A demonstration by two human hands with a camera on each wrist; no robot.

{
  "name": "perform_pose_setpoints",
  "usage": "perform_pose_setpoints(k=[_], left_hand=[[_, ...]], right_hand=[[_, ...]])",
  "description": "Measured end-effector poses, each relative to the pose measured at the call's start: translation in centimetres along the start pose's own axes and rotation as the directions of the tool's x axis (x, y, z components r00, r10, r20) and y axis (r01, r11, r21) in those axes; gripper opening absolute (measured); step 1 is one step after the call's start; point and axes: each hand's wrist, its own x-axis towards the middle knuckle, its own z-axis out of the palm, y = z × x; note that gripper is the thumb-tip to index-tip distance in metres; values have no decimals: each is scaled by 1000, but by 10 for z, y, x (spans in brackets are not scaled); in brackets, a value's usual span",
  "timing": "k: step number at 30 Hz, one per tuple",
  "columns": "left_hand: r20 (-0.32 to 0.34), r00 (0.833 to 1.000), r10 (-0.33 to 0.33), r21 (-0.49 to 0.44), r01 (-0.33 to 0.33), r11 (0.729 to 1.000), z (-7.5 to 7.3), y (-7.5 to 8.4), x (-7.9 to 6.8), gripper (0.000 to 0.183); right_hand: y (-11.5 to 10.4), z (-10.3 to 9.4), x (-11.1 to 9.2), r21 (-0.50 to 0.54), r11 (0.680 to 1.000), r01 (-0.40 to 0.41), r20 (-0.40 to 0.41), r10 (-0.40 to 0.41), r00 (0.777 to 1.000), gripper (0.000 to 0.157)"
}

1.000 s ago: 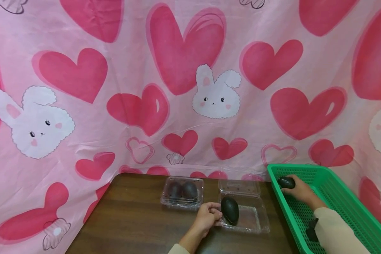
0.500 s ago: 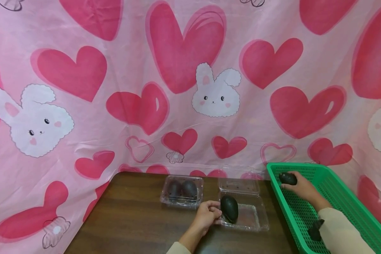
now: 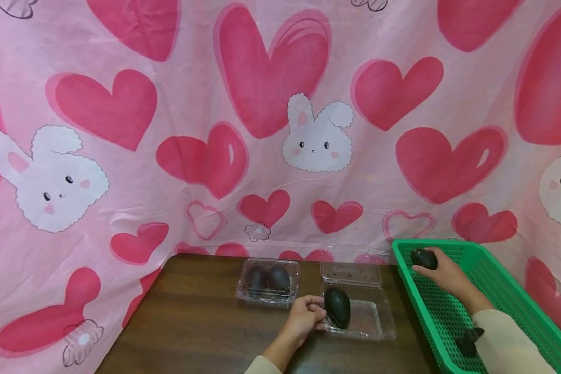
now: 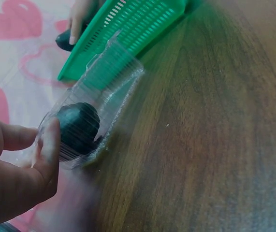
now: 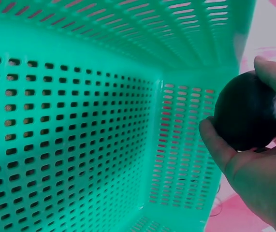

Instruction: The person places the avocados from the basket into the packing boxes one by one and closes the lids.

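Observation:
My left hand (image 3: 305, 318) pinches the left edge of an open clear plastic clamshell box (image 3: 371, 332), thumb on one side and fingers on the other in the left wrist view. One dark avocado (image 3: 337, 307) lies in the left half of that box, close to my fingertips (image 4: 50, 133). My right hand (image 3: 446, 272) grips another dark avocado (image 3: 423, 258) at the far left corner of a green plastic basket (image 3: 413, 306). In the right wrist view, thumb and fingers wrap round this avocado (image 5: 249, 112), high by the basket wall (image 5: 186, 145).
A closed clear box (image 3: 268, 297) with two dark avocados (image 3: 278, 279) stands left of the open one on the brown wooden table (image 3: 201, 322). The open box's lid (image 3: 350, 272) leans back toward a pink cloth (image 3: 262, 171). A black object (image 3: 468, 343) shows beside the right sleeve.
My right hand has lifted the avocado slightly and shifted a little to the right at the basket's far corner. My left hand stays on the open box's edge.

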Motion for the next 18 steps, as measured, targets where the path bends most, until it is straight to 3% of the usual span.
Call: perform_pose_setpoints(k=[18], left_hand=[[-13, 1000, -9, 20, 9, 1000, -1, -2, 0, 31]], right_hand=[[-44, -6, -17, 6, 1000, 5, -59, -5, 998, 88]])
